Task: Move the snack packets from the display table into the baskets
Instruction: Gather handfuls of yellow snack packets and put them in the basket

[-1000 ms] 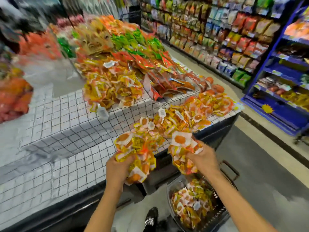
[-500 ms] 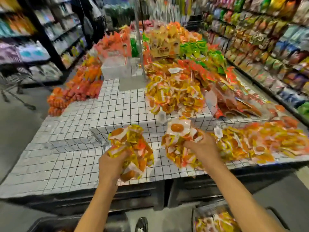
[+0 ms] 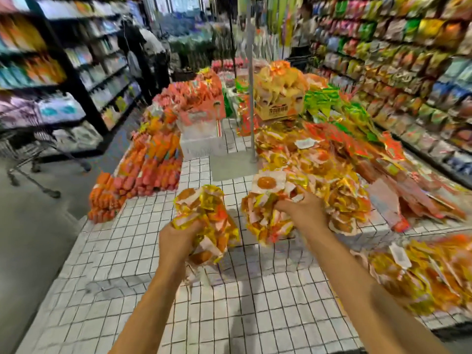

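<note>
Over table [image 3: 255, 302], both grips [image 3: 176, 241] [image 3: 304, 213] hold blurred-label packets [image 3: 204, 213].

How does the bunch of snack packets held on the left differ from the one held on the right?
The left bunch shows mostly crumpled yellow foil; the right bunch has a flat white packet with an orange disc on top. The left bunch is over bare tiled table; the right bunch is in front of the heap of like packets. Both are yellow-orange handfuls held aloft.
</note>
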